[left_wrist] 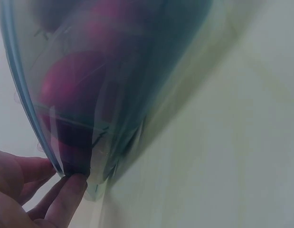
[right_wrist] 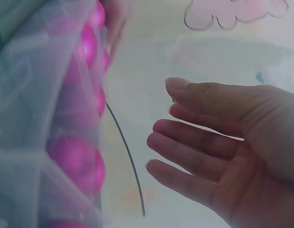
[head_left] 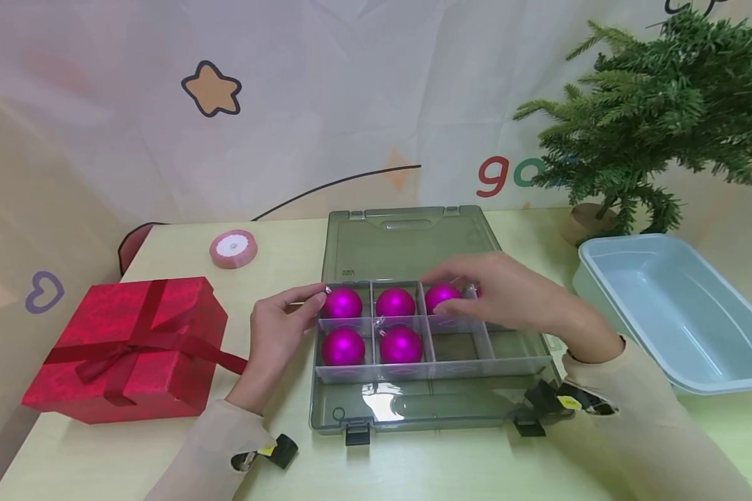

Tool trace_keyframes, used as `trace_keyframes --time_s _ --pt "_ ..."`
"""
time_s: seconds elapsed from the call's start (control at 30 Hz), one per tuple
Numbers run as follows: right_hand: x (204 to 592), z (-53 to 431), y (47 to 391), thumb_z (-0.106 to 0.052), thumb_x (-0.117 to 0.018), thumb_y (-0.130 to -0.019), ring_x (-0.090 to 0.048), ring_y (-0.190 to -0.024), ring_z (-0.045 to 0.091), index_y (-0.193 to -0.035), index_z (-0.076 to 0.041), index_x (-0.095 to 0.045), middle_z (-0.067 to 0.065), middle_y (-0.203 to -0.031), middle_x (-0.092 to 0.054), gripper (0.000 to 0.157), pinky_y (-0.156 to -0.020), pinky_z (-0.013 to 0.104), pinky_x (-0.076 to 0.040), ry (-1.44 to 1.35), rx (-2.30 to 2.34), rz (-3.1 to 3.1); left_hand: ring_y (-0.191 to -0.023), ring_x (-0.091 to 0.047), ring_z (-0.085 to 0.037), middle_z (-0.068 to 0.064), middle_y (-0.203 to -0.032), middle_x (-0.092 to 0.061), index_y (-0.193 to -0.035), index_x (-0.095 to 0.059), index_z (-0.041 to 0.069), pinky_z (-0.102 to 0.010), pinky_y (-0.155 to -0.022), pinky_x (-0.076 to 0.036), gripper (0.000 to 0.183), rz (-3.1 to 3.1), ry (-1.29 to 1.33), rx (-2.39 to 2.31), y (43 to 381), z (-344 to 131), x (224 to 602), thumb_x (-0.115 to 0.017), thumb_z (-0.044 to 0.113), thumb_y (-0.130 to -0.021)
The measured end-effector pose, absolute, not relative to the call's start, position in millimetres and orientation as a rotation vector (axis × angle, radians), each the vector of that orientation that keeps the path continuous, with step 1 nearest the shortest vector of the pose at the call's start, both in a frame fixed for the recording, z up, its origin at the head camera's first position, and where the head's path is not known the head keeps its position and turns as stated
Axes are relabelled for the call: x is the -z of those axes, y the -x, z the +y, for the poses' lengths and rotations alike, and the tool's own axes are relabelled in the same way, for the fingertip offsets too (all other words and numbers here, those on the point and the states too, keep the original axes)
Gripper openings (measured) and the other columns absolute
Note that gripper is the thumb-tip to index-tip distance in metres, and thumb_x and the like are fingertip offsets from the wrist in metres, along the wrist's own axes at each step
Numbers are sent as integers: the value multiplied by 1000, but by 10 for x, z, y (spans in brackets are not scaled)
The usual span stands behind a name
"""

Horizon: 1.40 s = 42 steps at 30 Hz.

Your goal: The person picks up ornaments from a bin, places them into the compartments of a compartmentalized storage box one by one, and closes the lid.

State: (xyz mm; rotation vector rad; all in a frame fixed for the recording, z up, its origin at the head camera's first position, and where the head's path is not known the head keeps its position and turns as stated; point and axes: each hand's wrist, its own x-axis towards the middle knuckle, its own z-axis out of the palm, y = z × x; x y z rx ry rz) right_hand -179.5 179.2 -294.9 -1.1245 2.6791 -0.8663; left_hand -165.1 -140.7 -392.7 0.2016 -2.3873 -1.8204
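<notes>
A translucent grey compartment box (head_left: 435, 410) lies with its lid (head_left: 407, 240) folded back behind it. Several shiny magenta Christmas balls sit in its compartments, among them a front-left ball (head_left: 343, 346) and a back-row ball (head_left: 395, 304). My left hand (head_left: 280, 330) pinches the box's left wall at the back corner; in the left wrist view its fingers (left_wrist: 66, 202) meet on that edge. Over the right part of the back row hovers my right hand (head_left: 498, 292), fingers loosely extended and holding nothing. It partly covers a ball (head_left: 441, 298) and another one beside it.
On the left stands a red gift box (head_left: 131, 348) with a ribbon bow. Behind it lies a pink ribbon roll (head_left: 233, 249). To the right are a pale blue plastic basin (head_left: 695, 306) and a small artificial fir tree (head_left: 658, 111). A printed cloth hangs behind the table.
</notes>
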Motion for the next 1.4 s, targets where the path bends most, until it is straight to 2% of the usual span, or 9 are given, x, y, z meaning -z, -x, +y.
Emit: trace_keyframes --time_s 0.13,0.27,0.47,0.7,0.9,1.17,1.4 --pt "2905 1933 1856 -9 -78 -97 -73 -112 35 -131 -4 -72 10 -129 -73 35 -95 53 -61 1015 913 2750 -101 -77 -29 -15 -119 -77 -122 -81 6 -27 -83 -62 23 -2386 -198 1828 1651 -1406 3921 -77 9 -99" --pt "2905 2093 1939 -13 -77 -100 -69 -119 38 -134 -3 -70 14 -134 -70 36 -103 56 -56 819 953 2797 -101 -77 -29 -15 -119 -77 -122 -81 6 -27 -84 -62 23 -2381 -208 1844 1657 -1408 3930 -77 10 -99" --pt "3006 2287 2074 -20 -74 -103 -68 -121 42 -136 1 -68 21 -134 -69 40 -103 58 -55 655 975 2844 -100 -77 -28 -16 -118 -77 -123 -80 6 -28 -85 -62 24 -2382 -209 1847 1650 -1411 3916 -76 11 -100" --pt "3112 2429 2151 -27 -71 -105 -67 -120 42 -133 1 -69 20 -125 -73 40 -100 59 -54 488 960 2912 -101 -77 -29 -17 -119 -77 -123 -80 6 -28 -85 -62 24 -2376 -201 1849 1650 -1412 3922 -76 10 -100" --pt "3158 2494 2179 -31 -70 -105 -64 -122 43 -135 5 -66 25 -129 -70 47 -102 61 -52 372 967 2922 -101 -77 -29 -16 -120 -77 -123 -80 6 -27 -84 -62 24 -2377 -207 1836 1650 -1406 3923 -76 10 -100" --pt "3197 2596 2199 -31 -68 -106 -63 -125 45 -137 5 -65 26 -132 -68 47 -104 62 -50 326 976 2889 -98 -78 -29 -16 -122 -76 -125 -79 5 -27 -83 -62 25 -2375 -199 1834 1652 -1416 3915 -74 10 -101" --pt "3235 2679 2215 -30 -66 -107 -61 -125 45 -136 5 -65 26 -132 -68 46 -101 62 -51 289 930 2838 -100 -78 -28 -20 -118 -76 -128 -76 2 -28 -85 -63 27 -2339 -217 1884 1732 -1446 3928 -71 9 -103"
